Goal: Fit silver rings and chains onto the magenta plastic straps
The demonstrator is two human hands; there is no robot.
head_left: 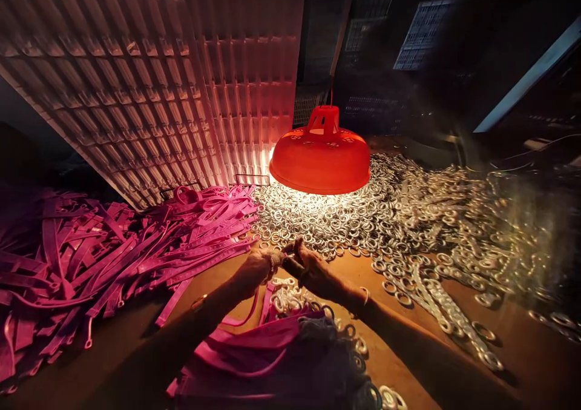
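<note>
My left hand (259, 267) and my right hand (314, 269) meet just beyond the pile in front of me, fingertips close together. The left fingers are closed on a pink strap (249, 317), whose length loops down below the hand. My right fingers are bent in a pinch by the strap's end; whatever lies between them is too small to make out. Beneath the hands, several pink straps (254, 355) lie heaped, with pale metal rings (290, 295) beside them. A thin bracelet circles the right wrist.
A red lamp (320, 158) hangs low over a large pile of metal rings (318, 222) and chained links (458, 316) spreading rightward. At left lies a big heap of pink straps (118, 246). Ribbed translucent panels (113, 83) lean behind it on the brown table (354, 277).
</note>
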